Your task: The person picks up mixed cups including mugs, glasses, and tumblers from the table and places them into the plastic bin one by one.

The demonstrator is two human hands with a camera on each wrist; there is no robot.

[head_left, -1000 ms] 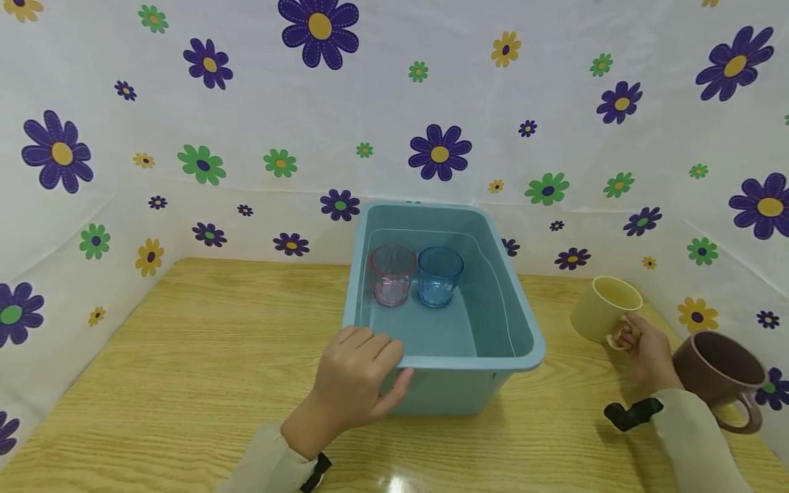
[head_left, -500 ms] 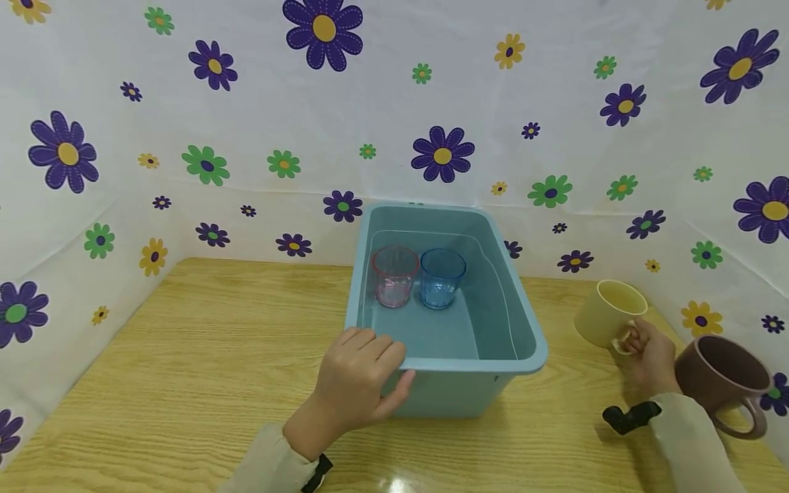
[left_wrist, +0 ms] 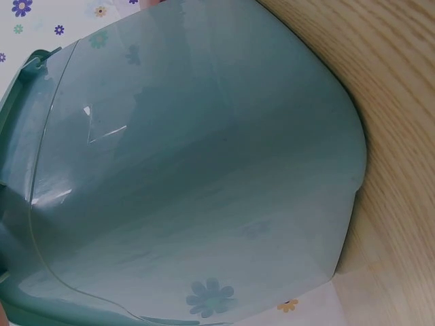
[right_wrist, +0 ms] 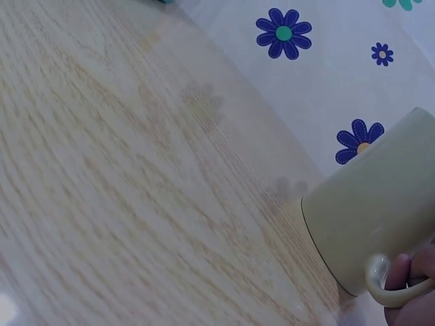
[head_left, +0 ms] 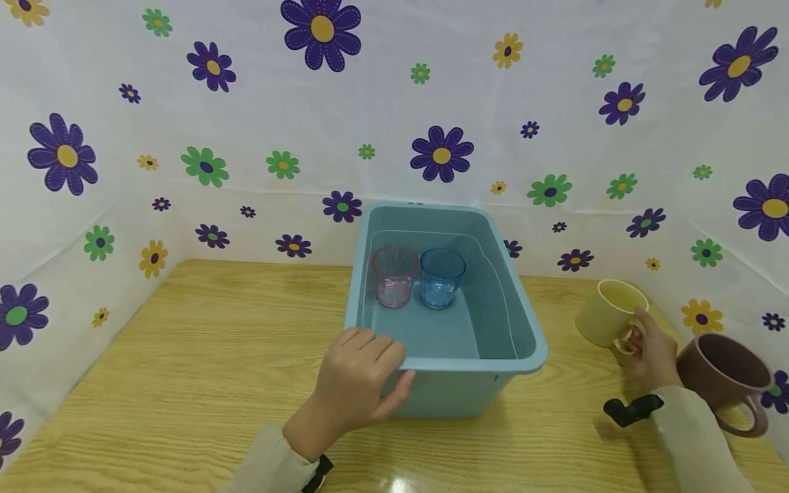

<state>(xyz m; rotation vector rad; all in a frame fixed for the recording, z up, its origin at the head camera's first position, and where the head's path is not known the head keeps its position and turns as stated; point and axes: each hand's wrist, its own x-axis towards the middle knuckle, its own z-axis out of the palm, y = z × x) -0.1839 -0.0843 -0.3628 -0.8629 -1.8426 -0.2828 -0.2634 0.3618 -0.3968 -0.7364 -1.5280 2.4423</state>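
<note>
A yellow mug [head_left: 607,316] stands upright at the right back of the table. My right hand [head_left: 655,355] grips its handle, the fingers curled through the loop. In the right wrist view the same yellow mug [right_wrist: 374,204] shows with fingertips around its handle [right_wrist: 394,288]. My left hand [head_left: 357,373] holds the near left corner of a blue-green plastic basin [head_left: 456,365], fingers over the rim and thumb outside. Inside the basin a pink clear tumbler [head_left: 393,277] and a blue clear tumbler [head_left: 439,281] stand side by side. The basin wall [left_wrist: 204,149] fills the left wrist view.
A brown mug [head_left: 721,373] stands at the right, close beside my right wrist, its handle facing me. White flowered cloth [head_left: 259,103] hangs behind and along both sides of the wooden table [head_left: 185,370].
Over the last second the view has shifted slightly. My right hand's fingers have shifted a little on the yellow mug's handle; the left hand keeps its place on the basin rim.
</note>
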